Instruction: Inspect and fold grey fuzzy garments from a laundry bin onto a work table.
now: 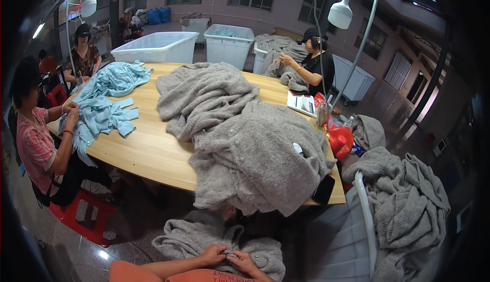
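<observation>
Both hands meet low at the person's lap: the left hand and right hand each pinch a small fold of the grey knitted cardigan, fingertips almost touching, apparently at a button or seam. The cardigan lies bunched across the knees, below the table edge. It looks soft, limp and fuzzy, light enough to lift but prone to sagging and stretching, so the firmer button band or a seam seems the best hold. Ahead, a heap of grey cardigans covers the wooden table; pale blue garments lie to the left.
</observation>
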Available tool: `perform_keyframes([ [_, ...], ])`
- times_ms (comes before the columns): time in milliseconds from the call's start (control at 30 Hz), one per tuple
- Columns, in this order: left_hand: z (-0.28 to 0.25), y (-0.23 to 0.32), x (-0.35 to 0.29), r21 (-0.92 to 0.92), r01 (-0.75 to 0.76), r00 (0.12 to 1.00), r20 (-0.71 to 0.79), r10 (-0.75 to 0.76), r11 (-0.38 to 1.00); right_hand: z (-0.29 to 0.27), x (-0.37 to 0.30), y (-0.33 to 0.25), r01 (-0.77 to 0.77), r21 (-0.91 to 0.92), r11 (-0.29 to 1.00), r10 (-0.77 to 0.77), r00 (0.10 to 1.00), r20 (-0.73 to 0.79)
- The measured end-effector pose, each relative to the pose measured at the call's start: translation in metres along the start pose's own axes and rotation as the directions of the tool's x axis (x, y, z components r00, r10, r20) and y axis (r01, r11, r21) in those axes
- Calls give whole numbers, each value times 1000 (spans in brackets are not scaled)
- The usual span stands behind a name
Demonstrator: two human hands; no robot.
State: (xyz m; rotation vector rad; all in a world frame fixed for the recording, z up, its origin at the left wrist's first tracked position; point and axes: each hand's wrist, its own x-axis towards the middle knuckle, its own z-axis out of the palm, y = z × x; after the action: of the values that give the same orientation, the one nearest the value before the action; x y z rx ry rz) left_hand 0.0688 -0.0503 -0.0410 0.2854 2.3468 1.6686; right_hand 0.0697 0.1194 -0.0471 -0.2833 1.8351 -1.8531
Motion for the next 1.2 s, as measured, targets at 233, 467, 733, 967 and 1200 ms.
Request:
perform_keyframes([
  [233, 9, -15, 2, 57, 170, 985, -27, -168, 984, -1, -3, 1, 55, -126, 990, -59, 998, -23],
  [467, 3, -41, 14, -340, 352, 933, 51, -356, 872, 2, -7, 2, 25, -212, 977, -71, 975, -211],
  [733, -10, 6, 15, -616, 436, 889, 182, -419, 656, 3, -10, -53, 464, -447, 765, -329, 878, 349],
  [967, -17, 12, 20, -501, 434, 900, 281, -333, 749, 7, -2, -59, 518, -667, 536, -633, 769, 87],
  [1200, -11, 1, 9, -701, 473, 875, 301, -379, 534, 6, -7, -54, 449, -759, 471, -575, 809, 122],
])
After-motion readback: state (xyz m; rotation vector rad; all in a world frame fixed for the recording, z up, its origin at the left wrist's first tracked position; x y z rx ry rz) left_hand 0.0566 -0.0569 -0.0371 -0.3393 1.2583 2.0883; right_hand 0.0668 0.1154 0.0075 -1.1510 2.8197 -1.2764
